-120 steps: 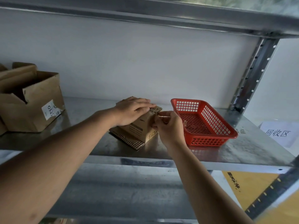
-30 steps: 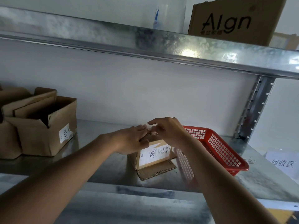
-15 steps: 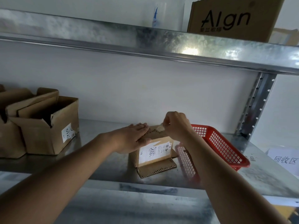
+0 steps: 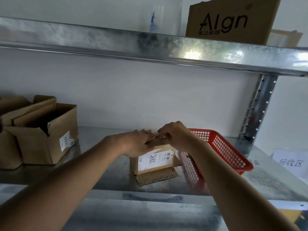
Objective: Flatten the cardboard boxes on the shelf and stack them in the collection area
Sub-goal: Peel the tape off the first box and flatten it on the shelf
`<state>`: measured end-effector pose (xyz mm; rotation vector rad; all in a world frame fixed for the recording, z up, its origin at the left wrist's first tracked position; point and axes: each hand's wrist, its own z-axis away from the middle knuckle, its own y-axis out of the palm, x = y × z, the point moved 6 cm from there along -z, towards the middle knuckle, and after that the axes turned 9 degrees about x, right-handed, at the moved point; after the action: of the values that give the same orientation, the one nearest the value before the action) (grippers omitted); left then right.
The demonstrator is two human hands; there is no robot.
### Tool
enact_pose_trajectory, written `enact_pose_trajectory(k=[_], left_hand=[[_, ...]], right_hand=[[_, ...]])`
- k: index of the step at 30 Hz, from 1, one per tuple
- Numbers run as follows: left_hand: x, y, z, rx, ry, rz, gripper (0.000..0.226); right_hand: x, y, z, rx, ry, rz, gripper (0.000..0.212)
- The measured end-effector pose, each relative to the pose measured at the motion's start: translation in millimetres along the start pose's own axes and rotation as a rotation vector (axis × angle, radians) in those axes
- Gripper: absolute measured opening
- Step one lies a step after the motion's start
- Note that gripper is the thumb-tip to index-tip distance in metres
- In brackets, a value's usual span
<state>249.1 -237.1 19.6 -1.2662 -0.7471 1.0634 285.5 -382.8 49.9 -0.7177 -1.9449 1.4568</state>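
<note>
The small cardboard box stands on the metal shelf at about 6 o'clock from centre, its label facing the camera and one serrated flap splayed flat at its foot. The left hand lies over the top with fingers fairly straight, pressing down, likely to pin the box. The right hand has its grip pinched on the top flap's corrugated edge (probably to pull it open). A red basket sits just beside at 3 o'clock; open boxes wait at 9 o'clock.
</note>
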Motion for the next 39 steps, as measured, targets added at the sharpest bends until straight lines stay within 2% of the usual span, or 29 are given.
enact_pose_trajectory(k=[5,8,11,15,18,21,24,26,30,34,36,39], left_hand=[[-5.7,-3.7,3.2,-0.035,0.013,0.033,0.054],[-8.4,-5.6,3.8,-0.037,0.016,0.052,0.044],[-9.5,-6.8,3.7,-0.045,0.033,0.091,0.043],[-4.1,-5.0,1.2,-0.077,0.045,0.047,0.057],[3.6,-4.6,-2.1,-0.07,0.038,0.026,0.067],[5.5,-7.3,-4.8,-0.06,0.043,0.032,0.066],[-0.2,-9.6,-9.1,-0.035,0.065,0.046,0.055],[-4.2,-10.4,-11.2,-0.021,0.063,0.044,0.051],[-6.8,-10.7,-13.8,-0.016,0.036,0.02,0.053],[-10.8,-11.7,-19.8,0.004,0.05,0.072,0.045],[-14.5,-12.9,-25.1,-0.018,0.066,0.103,0.038],[-19.8,-12.2,-33.4,-0.084,0.042,0.096,0.034]], right_hand=[[-1.5,-2.9,-1.1,-0.078,-0.012,-0.129,0.03],[-4.2,4.9,-5.7,-0.014,0.047,-0.133,0.031],[-8.3,6.9,-7.4,-0.001,0.088,-0.127,0.023],[-20.0,3.4,-2.3,-0.087,0.196,-0.222,0.003],[-37.6,-5.0,3.3,-0.202,0.316,-0.268,0.014],[-51.8,-12.2,12.3,-0.251,0.396,-0.343,0.015],[-52.8,-10.2,18.5,-0.234,0.363,-0.478,0.017],[-52.4,-10.1,19.6,-0.247,0.338,-0.481,0.015],[-51.0,-3.7,14.4,-0.128,0.336,-0.337,0.026],[-52.2,5.8,10.8,-0.01,0.308,-0.402,0.034],[-52.3,7.8,10.4,0.002,0.284,-0.442,0.037],[-56.4,10.9,10.8,-0.064,0.297,-0.443,0.032]])
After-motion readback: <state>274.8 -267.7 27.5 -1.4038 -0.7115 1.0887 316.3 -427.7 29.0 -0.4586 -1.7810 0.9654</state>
